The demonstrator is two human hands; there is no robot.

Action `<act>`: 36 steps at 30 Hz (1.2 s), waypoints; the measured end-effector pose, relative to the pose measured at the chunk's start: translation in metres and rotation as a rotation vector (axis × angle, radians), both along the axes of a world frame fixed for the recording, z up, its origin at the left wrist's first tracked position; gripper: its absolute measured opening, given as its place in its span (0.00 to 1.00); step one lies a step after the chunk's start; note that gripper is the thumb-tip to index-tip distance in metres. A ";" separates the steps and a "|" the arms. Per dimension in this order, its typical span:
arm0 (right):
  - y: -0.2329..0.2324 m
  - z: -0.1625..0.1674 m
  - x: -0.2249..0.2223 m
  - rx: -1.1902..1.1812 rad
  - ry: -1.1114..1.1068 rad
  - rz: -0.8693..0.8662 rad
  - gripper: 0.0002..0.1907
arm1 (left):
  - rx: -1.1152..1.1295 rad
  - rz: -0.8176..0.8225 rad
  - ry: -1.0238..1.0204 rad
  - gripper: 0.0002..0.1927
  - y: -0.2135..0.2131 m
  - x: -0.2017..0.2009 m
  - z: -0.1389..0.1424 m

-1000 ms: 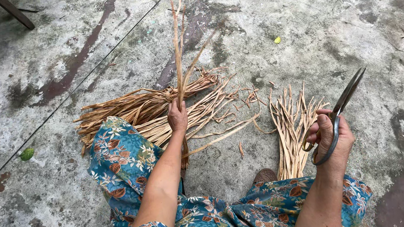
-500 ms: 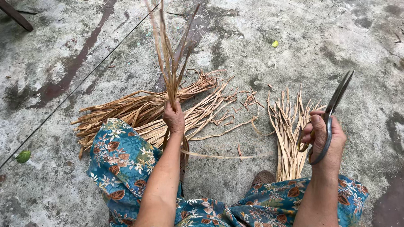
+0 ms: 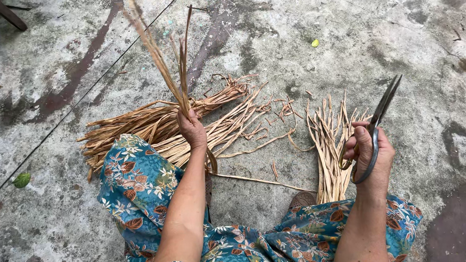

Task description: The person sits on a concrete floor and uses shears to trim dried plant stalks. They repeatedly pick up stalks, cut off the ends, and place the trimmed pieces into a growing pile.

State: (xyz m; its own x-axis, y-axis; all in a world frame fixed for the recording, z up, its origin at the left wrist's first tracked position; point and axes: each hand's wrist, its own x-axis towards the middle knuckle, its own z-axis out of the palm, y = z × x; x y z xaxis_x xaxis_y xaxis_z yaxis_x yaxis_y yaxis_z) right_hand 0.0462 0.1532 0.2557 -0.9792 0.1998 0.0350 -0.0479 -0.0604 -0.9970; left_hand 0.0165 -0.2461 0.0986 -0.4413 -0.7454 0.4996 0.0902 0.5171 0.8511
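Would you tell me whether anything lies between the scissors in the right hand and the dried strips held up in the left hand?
Nothing visible does. The scissors in the right hand and the strips raised by the left hand are apart, with only open air above the loose strips on the concrete floor.

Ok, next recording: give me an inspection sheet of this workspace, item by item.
Surface: stained, cracked concrete floor.
Job's things: dried strips raised upright; large scissors, blades together.
Clutter: loose strip pile beside the knee; trimmed bundle; scraps; green leaf.
Hands: left hand grips the strips; right hand holds the scissors.
Cables: nothing seen.
Surroundings: dark wooden leg at the top left corner.
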 end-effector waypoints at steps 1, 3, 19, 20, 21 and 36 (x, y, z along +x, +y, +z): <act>-0.001 0.000 0.000 -0.004 0.001 0.007 0.12 | -0.052 0.043 -0.027 0.11 -0.002 0.000 0.000; -0.002 0.000 0.001 0.008 -0.005 0.001 0.12 | -0.049 0.069 -0.127 0.11 -0.005 -0.003 0.001; -0.002 -0.001 -0.002 0.011 -0.022 0.000 0.11 | -0.384 -0.016 -0.731 0.22 -0.019 -0.008 0.003; -0.002 -0.003 -0.003 0.006 -0.019 0.001 0.11 | -0.287 -0.074 -0.718 0.17 -0.018 -0.006 0.002; -0.001 -0.004 -0.003 0.002 -0.017 0.003 0.11 | -0.166 -0.105 -0.767 0.14 -0.018 -0.005 0.003; 0.007 -0.016 0.000 -0.013 0.023 0.030 0.15 | 0.058 -0.475 -0.263 0.21 -0.004 -0.015 0.015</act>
